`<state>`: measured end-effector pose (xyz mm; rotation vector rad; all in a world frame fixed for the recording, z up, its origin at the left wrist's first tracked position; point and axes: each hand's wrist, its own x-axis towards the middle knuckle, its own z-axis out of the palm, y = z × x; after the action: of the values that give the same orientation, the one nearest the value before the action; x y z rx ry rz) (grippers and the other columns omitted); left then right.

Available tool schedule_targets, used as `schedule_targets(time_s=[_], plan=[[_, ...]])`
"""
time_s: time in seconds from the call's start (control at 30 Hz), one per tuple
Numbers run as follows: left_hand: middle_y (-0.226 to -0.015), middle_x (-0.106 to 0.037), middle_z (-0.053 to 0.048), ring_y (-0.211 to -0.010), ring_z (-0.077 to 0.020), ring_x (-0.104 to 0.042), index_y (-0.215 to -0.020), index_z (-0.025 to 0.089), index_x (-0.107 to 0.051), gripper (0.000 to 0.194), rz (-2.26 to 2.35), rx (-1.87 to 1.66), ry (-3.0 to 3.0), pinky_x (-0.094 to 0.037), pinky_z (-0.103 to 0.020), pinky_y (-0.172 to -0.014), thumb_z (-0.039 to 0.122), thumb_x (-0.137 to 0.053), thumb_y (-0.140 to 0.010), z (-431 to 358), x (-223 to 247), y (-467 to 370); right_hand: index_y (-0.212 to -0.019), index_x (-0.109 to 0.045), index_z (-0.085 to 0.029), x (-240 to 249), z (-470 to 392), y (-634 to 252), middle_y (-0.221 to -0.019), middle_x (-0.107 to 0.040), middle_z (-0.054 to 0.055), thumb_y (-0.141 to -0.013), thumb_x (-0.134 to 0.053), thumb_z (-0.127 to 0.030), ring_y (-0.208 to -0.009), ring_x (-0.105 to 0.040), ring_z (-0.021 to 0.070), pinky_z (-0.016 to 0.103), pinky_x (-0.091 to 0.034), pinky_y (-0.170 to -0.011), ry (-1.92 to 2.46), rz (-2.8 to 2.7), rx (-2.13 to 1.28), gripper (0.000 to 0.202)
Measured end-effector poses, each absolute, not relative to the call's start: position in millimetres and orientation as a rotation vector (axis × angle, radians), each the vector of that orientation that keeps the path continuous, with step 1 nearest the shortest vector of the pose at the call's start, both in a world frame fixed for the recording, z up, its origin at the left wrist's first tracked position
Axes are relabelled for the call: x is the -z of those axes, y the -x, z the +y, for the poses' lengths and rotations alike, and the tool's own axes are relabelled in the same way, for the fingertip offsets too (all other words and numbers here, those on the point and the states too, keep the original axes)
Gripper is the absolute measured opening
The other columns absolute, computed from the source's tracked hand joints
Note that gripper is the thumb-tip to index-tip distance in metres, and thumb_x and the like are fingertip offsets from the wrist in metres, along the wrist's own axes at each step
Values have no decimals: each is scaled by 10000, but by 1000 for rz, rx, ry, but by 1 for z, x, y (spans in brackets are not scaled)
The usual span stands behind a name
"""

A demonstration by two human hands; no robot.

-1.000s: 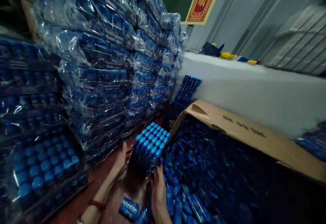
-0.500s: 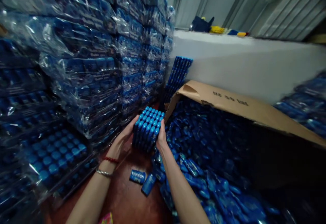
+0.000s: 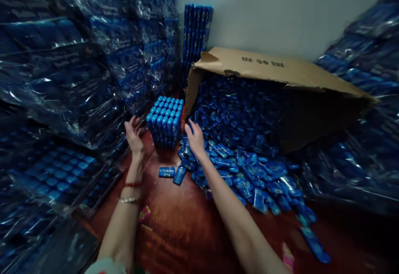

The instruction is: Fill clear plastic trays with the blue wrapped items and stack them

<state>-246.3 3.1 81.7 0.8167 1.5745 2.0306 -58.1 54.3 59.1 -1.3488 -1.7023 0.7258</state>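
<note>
"Blue pack block [image 3: 165, 120], where is it?"

"On the floor [image 3: 168, 220], left of the cardboard box [image 3: 237, 64]."

"And left to right?"

"Wrapped stacks [image 3: 118, 58], well left of the box; left hand [image 3: 134, 135], nearer it, fingers released; the block; 2 loose packs [image 3: 166, 172], front-left of the box; right hand [image 3: 195, 139], by its left edge, fingers open, empty; loose pile [image 3: 258, 174], inside and before it."

Clear film glints over the blue stacks [image 3: 65, 66] at the left, and a lower wrapped tray [image 3: 62, 174] shows rows of rounded blue tops. More wrapped packs [image 3: 364, 54] are piled at the right, blurred. A pale, plain wall [image 3: 268, 12] stands behind. On the glossy red-brown floor [image 3: 177, 228] lie a pink-and-yellow scrap [image 3: 145, 213] and, at the lower right, a pink wrapper [image 3: 287, 257].
</note>
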Motion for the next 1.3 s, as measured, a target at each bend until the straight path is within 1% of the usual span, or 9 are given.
schedule_targets(time_s=[0.07, 0.17, 0.33, 0.43, 0.57, 0.8, 0.93, 1.13, 1.3], plan=[[-1100, -627, -106, -1061, -213, -576, -1116, 135, -584, 542, 1735, -2046, -953, -408, -366, -975, 529, -277, -906, -32, -58, 231, -1267, -528, -246, -44, 27, 13, -1388, -462, 67, -862, -467, -464, -1367, -214, 311, 621, -90, -1065, 1557, -1927, -529, 463], [-1129, -625, -121, -1083, -231, -562, -1094, 139, -612, 429, 1811, -1507, -1281, -391, -371, -996, 446, -403, -881, -80, -16, 189, -1317, -481, -249, -22, -12, -40, -1402, -446, 92, -854, -520, -381, -1359, -255, 306, 605, -47, -1084, 1528, -2234, -333, 483], [-1465, -349, -107, -1395, -299, -185, -1327, 214, -463, 510, 1857, -833, -1733, -10, -523, -1123, 381, -493, -846, -122, 29, 112, -1290, -511, -271, -18, -63, -73, -1382, -478, 53, -870, -510, -318, -1350, -301, 261, 550, -116, -1119, 1364, -2376, -336, 422], [-1517, -221, -114, -1412, -307, -103, -1401, 210, -345, 558, 1833, -779, -1806, 48, -584, -1094, 413, -408, -885, -135, 36, 90, -1246, -548, -286, -28, -96, -94, -1363, -500, 31, -882, -486, -259, -1341, -325, 224, 516, -186, -1120, 1256, -2358, -409, 370], [-1532, -165, -114, -1418, -246, -109, -1450, 211, -201, 612, 1657, -989, -1729, -56, -516, -1137, 440, -365, -907, -140, 26, 84, -1249, -538, -288, -38, -154, -155, -1310, -549, 30, -903, -406, -190, -1303, -380, 192, 502, -192, -1117, 1368, -2243, -176, 383], [-1479, -266, -85, -1362, -256, -273, -1398, 249, -336, 533, 1562, -1207, -1833, -238, -460, -1126, 401, -418, -894, -162, -1, 50, -1132, -568, -104, -65, -267, -320, -1038, -594, 195, -889, -405, -374, -995, -501, 318, 460, -398, -802, 2450, -1219, 672, 398], [-1478, -268, -68, -1350, -276, -295, -1378, 283, -360, 498, 1463, -1130, -1973, -248, -497, -1119, 368, -418, -891, -184, 5, 28, -968, -630, -144, -66, -301, -366, -941, -586, 164, -883, -373, -287, -878, -504, 289, 397, -382, -705, 2695, -1266, 727, 306], [-1483, -266, -37, -1367, -263, -269, -1392, 345, -316, 526, 1347, -1009, -2069, -251, -504, -1125, 329, -424, -877, -210, 21, 22, -1374, -368, -84, -31, -307, -355, -1310, -500, 182, -878, -366, -199, -1255, -369, 322, 519, -301, -973, 2479, -1217, 945, 509], [-1471, -299, -40, -1392, -259, -217, -1370, 339, -361, 519, 1362, -1010, -2099, -252, -488, -1130, 333, -447, -858, -217, 39, 36, -1447, -225, -106, -21, -307, -337, -1438, -375, 159, -863, -352, -168, -1382, -164, 346, 658, -120, -1036, 2493, -1195, 935, 600]])
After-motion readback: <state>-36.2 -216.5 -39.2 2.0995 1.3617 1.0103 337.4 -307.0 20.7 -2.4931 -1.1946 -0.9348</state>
